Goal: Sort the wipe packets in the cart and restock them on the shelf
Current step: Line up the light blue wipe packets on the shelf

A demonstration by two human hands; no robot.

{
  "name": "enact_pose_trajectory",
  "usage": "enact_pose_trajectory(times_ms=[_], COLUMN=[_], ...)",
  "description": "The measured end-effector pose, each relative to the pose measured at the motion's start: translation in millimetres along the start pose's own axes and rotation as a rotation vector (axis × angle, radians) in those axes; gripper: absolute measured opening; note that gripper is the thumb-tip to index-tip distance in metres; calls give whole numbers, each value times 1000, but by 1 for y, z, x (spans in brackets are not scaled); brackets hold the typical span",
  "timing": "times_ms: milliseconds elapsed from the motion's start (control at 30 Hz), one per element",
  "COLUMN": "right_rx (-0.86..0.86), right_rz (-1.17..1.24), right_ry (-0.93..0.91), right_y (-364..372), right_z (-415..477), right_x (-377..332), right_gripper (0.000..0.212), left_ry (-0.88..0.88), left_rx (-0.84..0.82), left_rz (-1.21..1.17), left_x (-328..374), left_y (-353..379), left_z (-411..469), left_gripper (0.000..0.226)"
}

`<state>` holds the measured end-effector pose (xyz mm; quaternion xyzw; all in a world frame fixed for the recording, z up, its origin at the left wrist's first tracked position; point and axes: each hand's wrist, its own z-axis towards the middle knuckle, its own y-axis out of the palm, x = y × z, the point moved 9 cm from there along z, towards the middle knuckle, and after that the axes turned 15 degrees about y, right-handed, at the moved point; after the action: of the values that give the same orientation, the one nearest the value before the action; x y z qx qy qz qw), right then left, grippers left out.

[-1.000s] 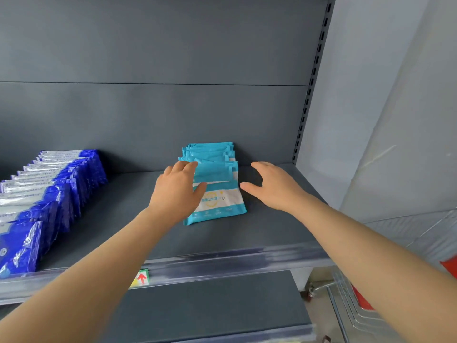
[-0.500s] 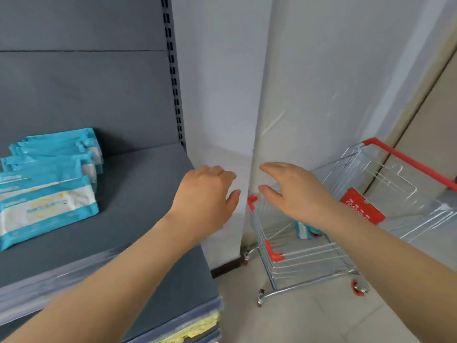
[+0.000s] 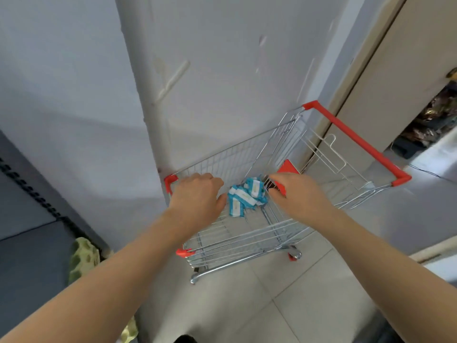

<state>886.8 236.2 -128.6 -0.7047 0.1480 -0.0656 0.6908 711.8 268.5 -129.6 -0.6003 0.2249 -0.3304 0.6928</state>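
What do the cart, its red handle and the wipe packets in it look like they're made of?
The cart looks like metal wire, shiny silver, perhaps plated steel: thin rods that glint. Its red handle seems matte plastic, evenly coloured. The wipe packets look like soft printed plastic film, teal and white, slumped in a heap.
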Motion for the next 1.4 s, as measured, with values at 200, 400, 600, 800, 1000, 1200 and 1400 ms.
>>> enact_pose_trajectory(times_ms=[200,400,600,800,1000,1200,1400], right_rx=[-120,-246,-296,-354,-457,-466,-405], right_rz=[7,59,128,304,407,385,535], right_ry=[84,147,193,298,364,334,383], right_y=[86,180,289,390,479,525,522], right_z=[108,216,307,382,428,453,467], right_x=[65,106,145,177,197,199,195], right_gripper=[23,32,29,34,41,46,40], left_ry=[-57,-179,-286,-474,-601,-641,-727], left_rx=[-160,-312,-392,-393,-428,-368,-333], left_rz=[-39,-185,-265,-505,-605,-588,-767], left_x=[-33,-85,-118,-143,-153,-158,-167], left_y=[116,244,381,513,615,650,643], left_z=[97,184,245,277,299,310,283], left_gripper=[36,33,30,41,66,74,55])
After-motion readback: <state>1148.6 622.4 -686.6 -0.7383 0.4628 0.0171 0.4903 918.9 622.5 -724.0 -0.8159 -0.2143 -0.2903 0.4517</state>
